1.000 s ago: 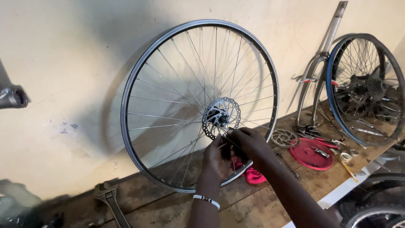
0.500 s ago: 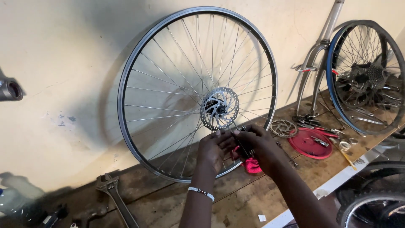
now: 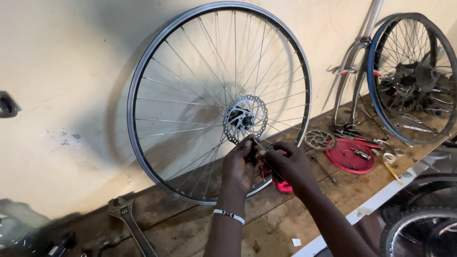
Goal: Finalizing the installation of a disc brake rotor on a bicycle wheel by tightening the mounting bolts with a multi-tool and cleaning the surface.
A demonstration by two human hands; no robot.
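Steel, bare rim: spoked bicycle wheel (image 3: 190, 95) stands upright on the wooden bench (image 3: 266, 223), leaning flat against the pale wall (image 3: 62, 62); no tyre on it.
Head view, hub: disc brake rotor (image 3: 245, 119) sits at the wheel's centre, facing out into the room.
Head view, left hand (image 3: 239, 164): fingers curled and bunched, pinching the near end of a thin dark tool (image 3: 261, 148); beaded wristband below it.
Head view, right hand (image 3: 290, 164): closed round the same tool lower down, touching the left hand.
Tool, position: just under the rotor and in front of the lower spokes, between the two hands.
Tool, long axis: slanted, tip up and to the left toward the rotor's lower edge, the tail running down-right into the right palm. What kind of tool it is cannot be told.
Rotor from hands: directly above and slightly behind; the left hand is nearer to it.
Head view, bench right: loose rotor (image 3: 320, 139), red round tray (image 3: 354, 156) with small parts, second wheel (image 3: 414, 76) with a cassette, grey fork (image 3: 354, 62).
Head view, bench left: large adjustable wrench (image 3: 128, 219), lying flat.
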